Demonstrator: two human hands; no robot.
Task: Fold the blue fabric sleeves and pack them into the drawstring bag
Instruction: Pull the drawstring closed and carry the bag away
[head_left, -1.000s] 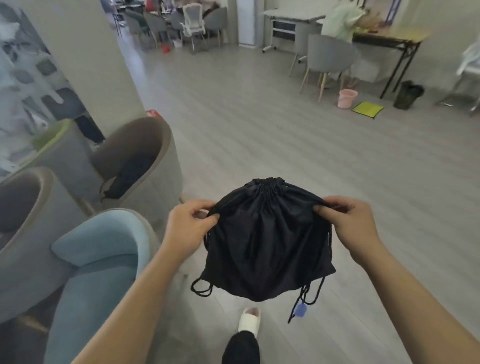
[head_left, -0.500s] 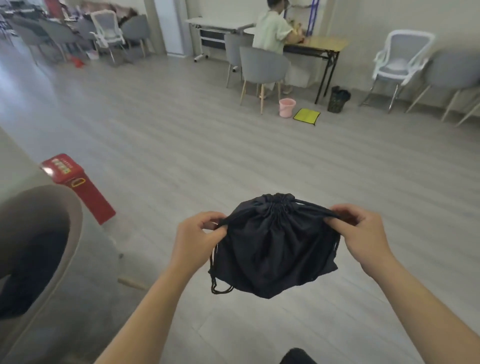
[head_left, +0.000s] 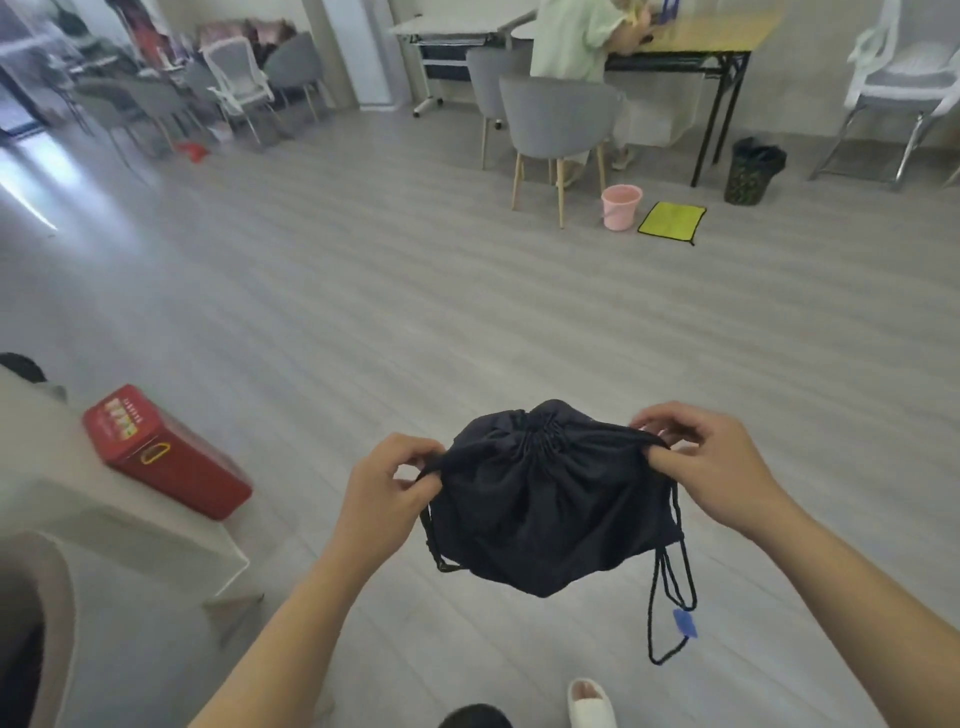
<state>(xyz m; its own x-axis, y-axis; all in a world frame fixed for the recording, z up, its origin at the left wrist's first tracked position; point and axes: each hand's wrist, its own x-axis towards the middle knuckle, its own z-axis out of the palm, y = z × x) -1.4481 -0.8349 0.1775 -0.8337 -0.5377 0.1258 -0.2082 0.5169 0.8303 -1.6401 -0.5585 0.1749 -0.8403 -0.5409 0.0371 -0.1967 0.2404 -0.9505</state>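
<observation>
One black fabric drawstring bag (head_left: 550, 504) is held in mid-air above the grey plank floor (head_left: 467, 312), between two bare hands. Its mouth is gathered tight at the top centre. The left hand (head_left: 389, 493) is placed at the bag's upper left corner, where the cord end is pinched between the thumb and curled fingers (head_left: 410, 448). The right hand (head_left: 717, 467) is placed at the upper right corner, where the fabric edge is pinched by its thumb and fingers (head_left: 670, 415). The bag's body is thus hung between and below the two sets of fingers — touched by both. Black cord (head_left: 670, 597) is seen dangling in loops from the bag's right side, with one small blue tag (head_left: 684, 622) on it.

One red rectangular box (head_left: 161, 452) is rested on a white ledge (head_left: 130, 525) at the left. Farther off, one pink plastic bucket (head_left: 621, 206) is stood on the floor — one yellow cloth (head_left: 671, 222) is laid just beside it. One black mesh bin (head_left: 753, 170) is set by a leg of the wooden-topped table (head_left: 727, 36). One person in a pale green top (head_left: 571, 36) is seated at that table, and two grey shell chairs (head_left: 556, 114) are stood near it.
</observation>
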